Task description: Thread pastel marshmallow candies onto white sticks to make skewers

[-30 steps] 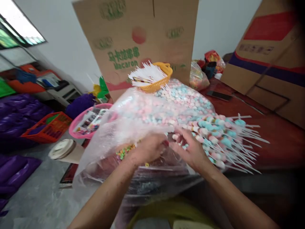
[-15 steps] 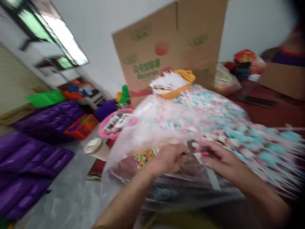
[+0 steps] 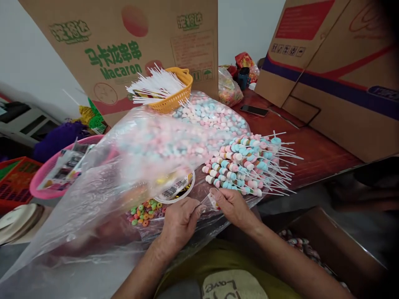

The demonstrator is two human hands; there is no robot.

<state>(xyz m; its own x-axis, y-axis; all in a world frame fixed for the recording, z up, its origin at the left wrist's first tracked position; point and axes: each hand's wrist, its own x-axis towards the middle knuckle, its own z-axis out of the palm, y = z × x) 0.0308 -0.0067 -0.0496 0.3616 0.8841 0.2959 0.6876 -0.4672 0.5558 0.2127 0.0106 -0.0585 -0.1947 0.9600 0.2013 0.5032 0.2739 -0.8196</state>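
Observation:
My left hand (image 3: 182,220) is closed, thumb against the fingers, on the near edge of a small clear and white plastic piece (image 3: 213,201). My right hand (image 3: 232,206) pinches that piece from the other side; its exact kind does not show. Just behind my right hand lies a heap of marshmallow skewers (image 3: 235,166), pink, blue and white on white sticks. Beside my left hand sit colourful cereal rings (image 3: 146,210) and a round white tub (image 3: 193,187) holding printed packets. Clear plastic sheeting (image 3: 93,199) partly covers a pile of loose marshmallows (image 3: 212,112).
A yellow basket (image 3: 174,101) of white sticks stands before a tall cardboard box (image 3: 118,37). Farther right are a phone (image 3: 254,110) and another box (image 3: 336,74). A pink basket (image 3: 37,185) is at left; an open carton (image 3: 339,236) sits low at right.
The view has swung right and tilted down, bringing the right-hand box and low carton into sight. Both hands still work close together; the pink bit at my right fingers no longer shows.

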